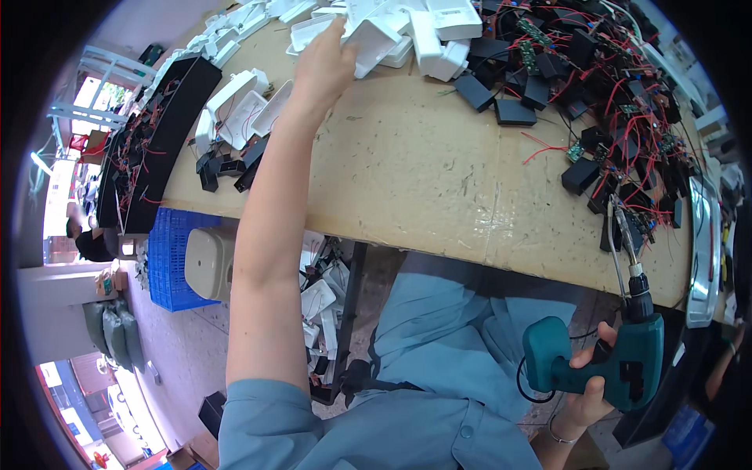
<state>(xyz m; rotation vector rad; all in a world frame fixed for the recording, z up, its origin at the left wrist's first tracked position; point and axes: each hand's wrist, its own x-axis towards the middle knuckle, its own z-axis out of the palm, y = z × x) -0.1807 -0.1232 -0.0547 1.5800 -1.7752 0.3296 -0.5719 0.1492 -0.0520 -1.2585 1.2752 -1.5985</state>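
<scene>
My left hand (pixel 323 66) reaches to the far side of the table, among white plastic cases. Its thumb and fingers close on the near edge of one open white plastic case (pixel 373 45); the fingertips are partly hidden. Low on the right, my right hand (pixel 593 392) grips a green power screwdriver (pixel 638 364) by its handle. The tool's long metal bit (pixel 627 235) points away from me, over the table's right edge, close to black boxes (pixel 580 175) with red wires.
Black boxes, green circuit boards (pixel 529 56) and tangled red wires (pixel 627 117) pile up at the right. More white cases (pixel 243 117) lie at left, near a long black bin (pixel 168 133). A blue crate (pixel 168 258) and beige stool (pixel 208 262) stand beyond the table (pixel 407 172).
</scene>
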